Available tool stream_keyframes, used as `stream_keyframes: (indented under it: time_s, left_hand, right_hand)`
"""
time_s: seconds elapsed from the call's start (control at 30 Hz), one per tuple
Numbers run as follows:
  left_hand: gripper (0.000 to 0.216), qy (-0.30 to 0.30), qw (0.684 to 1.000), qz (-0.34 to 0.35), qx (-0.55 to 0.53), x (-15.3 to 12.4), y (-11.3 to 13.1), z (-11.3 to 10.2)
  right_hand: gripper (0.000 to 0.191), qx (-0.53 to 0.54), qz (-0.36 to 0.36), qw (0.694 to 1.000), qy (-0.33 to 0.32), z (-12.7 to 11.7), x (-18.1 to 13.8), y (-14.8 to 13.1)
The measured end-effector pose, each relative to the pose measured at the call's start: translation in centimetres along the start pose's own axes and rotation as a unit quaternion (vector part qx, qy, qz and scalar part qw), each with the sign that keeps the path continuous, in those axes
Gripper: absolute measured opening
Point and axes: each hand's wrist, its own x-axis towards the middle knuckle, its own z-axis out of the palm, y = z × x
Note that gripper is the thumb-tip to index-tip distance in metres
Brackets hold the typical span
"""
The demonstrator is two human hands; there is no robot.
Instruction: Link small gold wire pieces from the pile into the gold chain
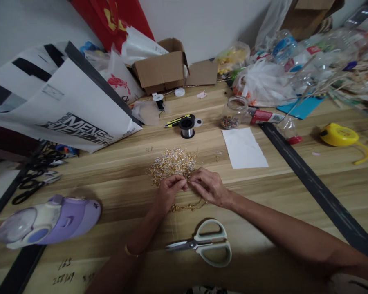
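Thumb and fingers of my left hand (172, 188) are pinched together at the near edge of a pile of small gold and silver pieces (173, 163). Just to its right, my right hand (209, 185) is pinched too, the two sets of fingertips almost meeting. What lies between them is too small to make out. A gold beaded chain (188, 207) rests on the wood below my hands. Closer to me lie scissors (204, 243) with pale handles, blades pointing left. Thin clear thread (173, 224) runs down beside my left wrist.
Beyond the pile stand a wire spool (187, 128) and a jar of beads (234, 112). White paper (245, 148) lies right of them, a yellow tape measure (339, 134) farther right. A purple device (67, 220), black-handled scissors (33, 183) and a large paper bag (79, 102) are left.
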Motion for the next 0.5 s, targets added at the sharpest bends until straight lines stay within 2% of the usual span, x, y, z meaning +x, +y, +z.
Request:
stream_keyframes:
  time_s: [0.5]
  left_hand:
    - [0.018,0.000,1.000,0.000,-0.011,0.07,-0.39,-0.15]
  right_hand:
    - [0.007,-0.003,0.001,1.000,-0.016,-0.10,0.03,-0.09]
